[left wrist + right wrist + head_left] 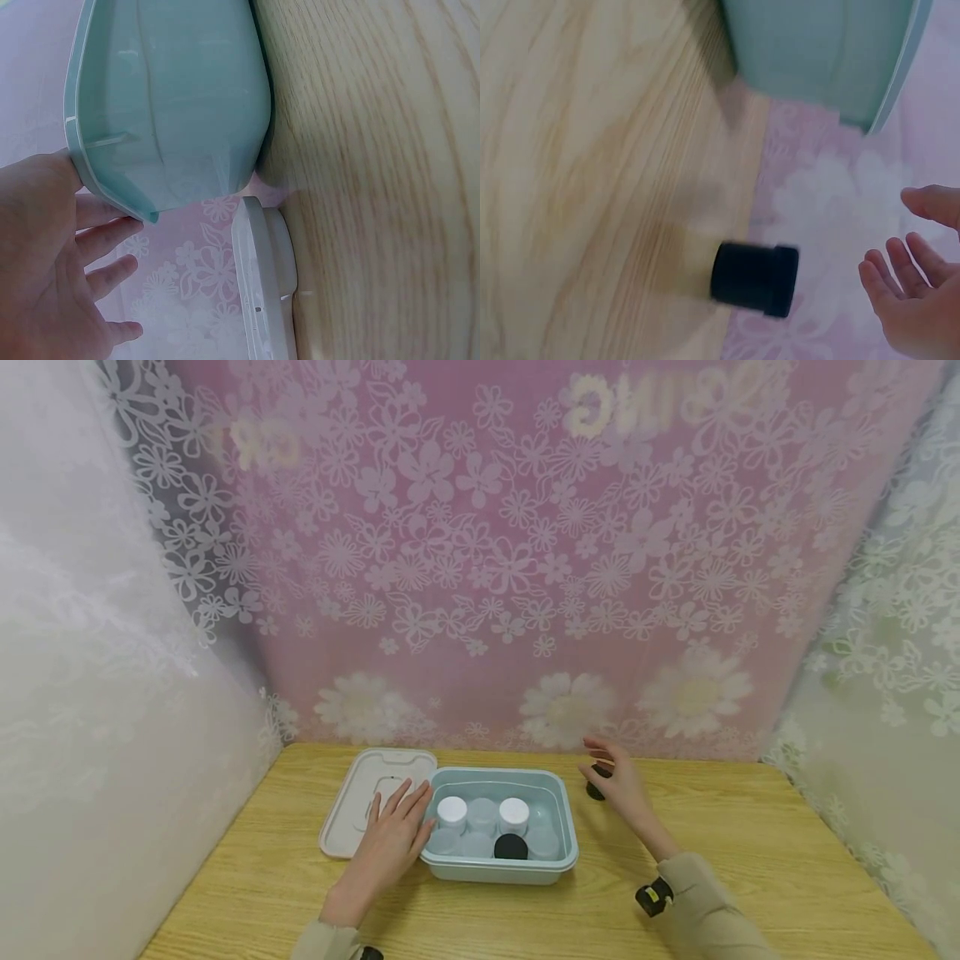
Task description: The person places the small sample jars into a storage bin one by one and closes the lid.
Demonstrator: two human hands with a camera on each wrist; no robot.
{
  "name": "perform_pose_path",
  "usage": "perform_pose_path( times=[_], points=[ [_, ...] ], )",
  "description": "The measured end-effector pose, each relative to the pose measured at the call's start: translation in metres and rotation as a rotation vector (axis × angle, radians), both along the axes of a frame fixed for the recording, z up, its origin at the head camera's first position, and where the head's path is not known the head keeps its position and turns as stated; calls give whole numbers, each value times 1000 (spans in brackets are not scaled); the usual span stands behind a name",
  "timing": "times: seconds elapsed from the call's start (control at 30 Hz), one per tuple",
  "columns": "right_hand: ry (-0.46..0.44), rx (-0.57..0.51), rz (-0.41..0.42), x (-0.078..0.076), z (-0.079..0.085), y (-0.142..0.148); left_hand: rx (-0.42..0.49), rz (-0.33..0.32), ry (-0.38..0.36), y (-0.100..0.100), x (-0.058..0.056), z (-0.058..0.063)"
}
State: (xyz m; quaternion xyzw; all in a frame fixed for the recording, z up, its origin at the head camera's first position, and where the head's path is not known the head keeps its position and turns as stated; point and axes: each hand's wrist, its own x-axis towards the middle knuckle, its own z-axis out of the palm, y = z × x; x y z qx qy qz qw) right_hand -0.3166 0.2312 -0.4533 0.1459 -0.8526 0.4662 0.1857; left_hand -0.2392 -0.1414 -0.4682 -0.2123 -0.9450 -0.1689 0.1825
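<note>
A pale blue-green plastic box (498,872) stands on the table, holding several small round jars. Two have white lids (452,808) and one has a black lid (511,846); the others look translucent. My left hand (386,843) rests at the box's left rim with fingers extended and spread, as the left wrist view shows at the rim's corner (90,176). To the right of the box, a small black jar (746,277) stands upright on the table. Above it hovers my right hand (628,793), fingers loosely bent and apart from the jar in the right wrist view.
A white lid (341,822) lies on the table left of the box, partly behind my left hand. The wood-grain table (750,843) ends at a pink flowered curtain (480,693). Pale sheets hang at both sides.
</note>
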Motion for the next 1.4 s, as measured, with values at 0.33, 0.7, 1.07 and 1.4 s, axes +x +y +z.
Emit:
perform_pose_path(
  times=[0.33, 0.7, 1.07, 1.4],
  points=[
    [-108, 155, -59, -13, -6, 27, -11, 4, -9, 0, 0, 1],
    [-226, 278, -94, -17, -14, 35, -5, 0, -17, 0, 0, 0],
    [-272, 265, -120, -15, -18, 34, 14, -14, -20, 0, 1, 1],
    [-179, 197, -88, -8, 5, 19, 23, -14, -13, 0, 1, -1]
  ],
)
